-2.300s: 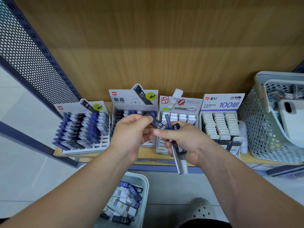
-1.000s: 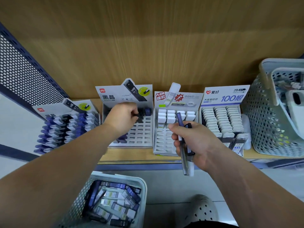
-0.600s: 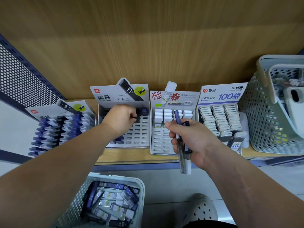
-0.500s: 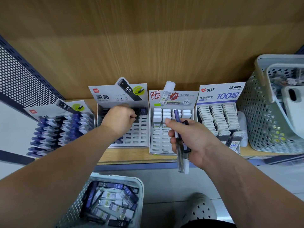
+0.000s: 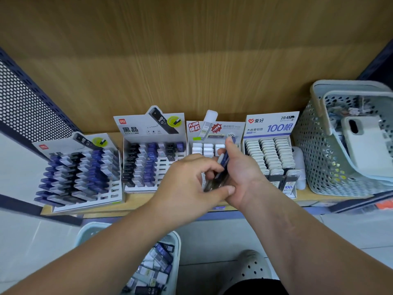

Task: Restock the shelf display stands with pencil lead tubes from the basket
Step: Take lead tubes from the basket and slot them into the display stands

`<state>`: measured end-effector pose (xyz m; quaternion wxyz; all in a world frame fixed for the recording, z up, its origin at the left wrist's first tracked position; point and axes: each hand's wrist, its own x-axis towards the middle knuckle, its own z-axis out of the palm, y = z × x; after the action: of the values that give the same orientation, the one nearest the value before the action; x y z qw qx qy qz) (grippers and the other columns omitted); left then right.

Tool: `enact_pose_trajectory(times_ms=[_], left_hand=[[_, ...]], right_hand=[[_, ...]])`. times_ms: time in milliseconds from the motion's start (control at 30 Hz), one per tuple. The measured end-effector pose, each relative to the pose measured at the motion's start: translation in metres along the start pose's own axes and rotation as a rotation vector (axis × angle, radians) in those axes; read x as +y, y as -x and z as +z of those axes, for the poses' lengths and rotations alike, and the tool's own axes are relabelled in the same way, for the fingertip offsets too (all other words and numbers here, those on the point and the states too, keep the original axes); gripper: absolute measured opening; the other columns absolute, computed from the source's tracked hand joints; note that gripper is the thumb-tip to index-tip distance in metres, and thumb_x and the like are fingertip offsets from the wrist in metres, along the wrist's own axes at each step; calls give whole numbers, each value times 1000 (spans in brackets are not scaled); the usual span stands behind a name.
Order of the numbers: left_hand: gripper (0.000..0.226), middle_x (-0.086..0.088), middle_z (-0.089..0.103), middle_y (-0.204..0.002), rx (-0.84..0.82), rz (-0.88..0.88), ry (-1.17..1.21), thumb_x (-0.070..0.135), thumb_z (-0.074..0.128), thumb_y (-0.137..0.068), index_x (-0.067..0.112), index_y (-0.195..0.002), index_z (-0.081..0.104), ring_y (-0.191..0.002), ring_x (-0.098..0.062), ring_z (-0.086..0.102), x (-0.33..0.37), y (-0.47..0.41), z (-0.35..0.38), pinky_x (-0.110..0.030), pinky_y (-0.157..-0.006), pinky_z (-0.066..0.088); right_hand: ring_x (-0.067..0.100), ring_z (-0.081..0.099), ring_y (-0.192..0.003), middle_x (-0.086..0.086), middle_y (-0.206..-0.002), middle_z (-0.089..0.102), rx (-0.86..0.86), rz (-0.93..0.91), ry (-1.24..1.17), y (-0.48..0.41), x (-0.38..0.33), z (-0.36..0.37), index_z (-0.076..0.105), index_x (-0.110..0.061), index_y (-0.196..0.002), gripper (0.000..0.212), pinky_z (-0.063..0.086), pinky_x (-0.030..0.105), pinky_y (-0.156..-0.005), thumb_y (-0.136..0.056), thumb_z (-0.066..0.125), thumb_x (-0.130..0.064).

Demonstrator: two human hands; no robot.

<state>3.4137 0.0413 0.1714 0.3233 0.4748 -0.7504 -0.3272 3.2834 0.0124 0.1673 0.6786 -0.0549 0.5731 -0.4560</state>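
A wood-grain back panel is filling the upper view, with soft light brightening its lower half in a pale band. Below the panel, a wooden shelf is running left to right, its front edge trimmed in blue. Left of the panel, a dark blue perforated metal side panel is slanting downward. Beneath the shelf, a pale grey tiled floor is showing faint grout lines.
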Motion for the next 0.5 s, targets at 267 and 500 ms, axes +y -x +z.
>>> enact_pose_trajectory(times_ms=[267, 500], left_hand=[[14, 18, 55, -73, 66, 58, -99, 17, 76, -74, 20, -88, 77, -65, 9, 51, 0, 2, 0, -12, -66, 39], [9, 12, 58, -85, 84, 36, -215, 14, 70, -87, 22, -89, 71, -68, -2, 53, -3, 1, -8, -18, -67, 41]], right_hand=[[21, 55, -46, 5, -60, 57, -14, -27, -1, 12, 2, 0, 56, -16, -83, 38, 49, 30, -55, -100, 57, -50], [28, 60, -71, 6, -65, 61, 79, -36, 118, 11, 3, 0, 55, -15, -82, 36, 54, 40, -78, -103, 54, -44]])
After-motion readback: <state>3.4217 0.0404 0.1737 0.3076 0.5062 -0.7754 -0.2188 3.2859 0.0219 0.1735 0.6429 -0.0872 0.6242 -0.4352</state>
